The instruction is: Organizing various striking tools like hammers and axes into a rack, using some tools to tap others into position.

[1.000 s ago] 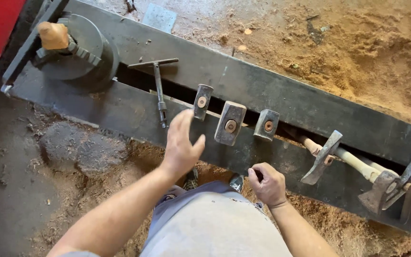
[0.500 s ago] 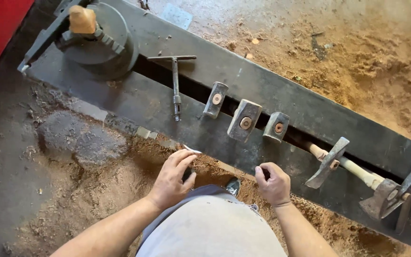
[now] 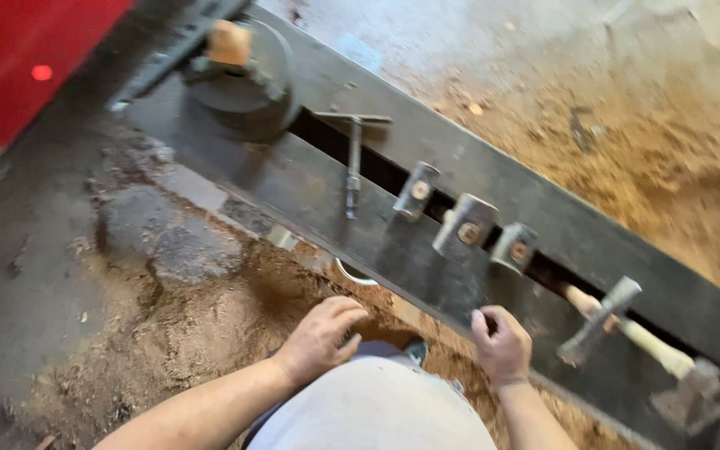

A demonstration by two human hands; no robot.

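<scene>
We look down on a long dark steel lathe bed (image 3: 360,200) crossing a sawdust-covered floor (image 3: 185,325). Three metal clamp blocks (image 3: 465,227) sit along its slot. Our right hand (image 3: 502,343) curls loosely, touching the bed's near edge; our left hand (image 3: 322,337) hangs relaxed, holding nothing.

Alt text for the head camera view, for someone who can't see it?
Two bare hands, left hand and right hand, rest at the near edge of a long dark metal lathe bed, above a sawdust-covered floor.
</scene>
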